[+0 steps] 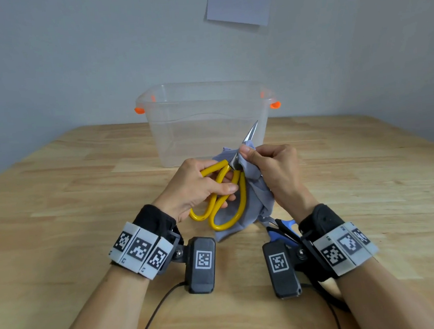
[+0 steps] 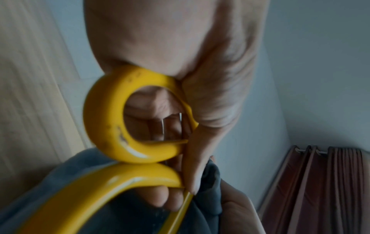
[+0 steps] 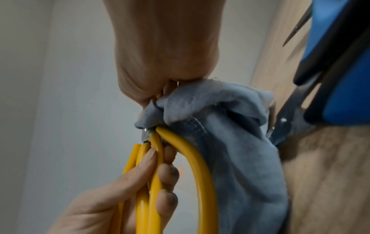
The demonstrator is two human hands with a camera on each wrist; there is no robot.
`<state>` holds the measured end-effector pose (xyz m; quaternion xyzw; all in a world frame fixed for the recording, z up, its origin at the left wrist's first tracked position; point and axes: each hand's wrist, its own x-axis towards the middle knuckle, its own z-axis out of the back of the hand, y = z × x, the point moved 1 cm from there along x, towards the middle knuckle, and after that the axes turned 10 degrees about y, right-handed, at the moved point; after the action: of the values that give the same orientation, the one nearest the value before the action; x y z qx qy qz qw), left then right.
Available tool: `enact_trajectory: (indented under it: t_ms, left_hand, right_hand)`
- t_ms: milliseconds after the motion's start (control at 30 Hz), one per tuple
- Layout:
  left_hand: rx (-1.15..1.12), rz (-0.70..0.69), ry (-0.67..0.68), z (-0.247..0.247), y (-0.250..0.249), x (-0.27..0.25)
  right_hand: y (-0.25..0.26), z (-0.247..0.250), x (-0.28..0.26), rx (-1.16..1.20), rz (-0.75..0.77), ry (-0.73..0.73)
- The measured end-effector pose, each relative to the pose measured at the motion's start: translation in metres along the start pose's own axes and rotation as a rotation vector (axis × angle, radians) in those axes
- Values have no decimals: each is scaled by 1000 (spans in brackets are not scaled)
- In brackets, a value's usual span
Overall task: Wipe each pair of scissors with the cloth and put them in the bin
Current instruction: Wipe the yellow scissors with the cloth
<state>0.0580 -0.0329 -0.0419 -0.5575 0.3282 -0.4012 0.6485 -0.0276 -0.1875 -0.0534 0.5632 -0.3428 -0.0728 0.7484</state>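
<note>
1. The left hand point(image 1: 197, 189) grasps the yellow scissors point(image 1: 221, 200) by their looped handles, fingers curled through and round the loops. The scissors are held above the tabletop point(image 1: 69, 203), just in front of the bin point(image 1: 207, 120), blade tip pointing up and towards the bin.
2. The right hand point(image 1: 271, 170) pinches the cloth point(image 1: 253, 200) round the blades near the pivot, thumb on top. The rest of the cloth hangs down to the tabletop, in front of the bin.
3. The bin is clear plastic, open-topped, and appears to hold nothing yet.
4. Blue scissors point(image 1: 282, 229) lie on the tabletop in front of the bin, partly under the cloth and the right wrist, not yet wiped.
5. Judgement: the wipe of the first pair is in hand. To do it well, draw the pinched cloth from pivot to tip, away from the left hand, with both blade faces covered.
6. Keep the blades closed and the thumb on the flat, not the edge.
7. Risk: the point may snag the cloth or catch the bin wall.
</note>
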Motion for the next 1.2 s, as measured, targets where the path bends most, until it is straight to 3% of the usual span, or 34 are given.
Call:
enact_trajectory:
  t_ms: [133, 433, 700, 1000, 1200]
  left_hand:
    - [12, 4, 5, -1, 0, -2]
    - [47, 12, -18, 1, -1, -1]
    - [48, 27, 5, -5, 0, 0]
    - [72, 46, -31, -2, 3, 1]
    - [66, 28, 20, -5, 0, -1]
  right_hand:
    - [-2, 1, 1, -2, 20, -27]
    - [-3, 6, 3, -28, -96, 201]
    - [-9, 5, 6, -168, 15, -13]
    - [-7, 3, 4, -223, -56, 160]
    - [-8, 6, 7, -211, 20, -38]
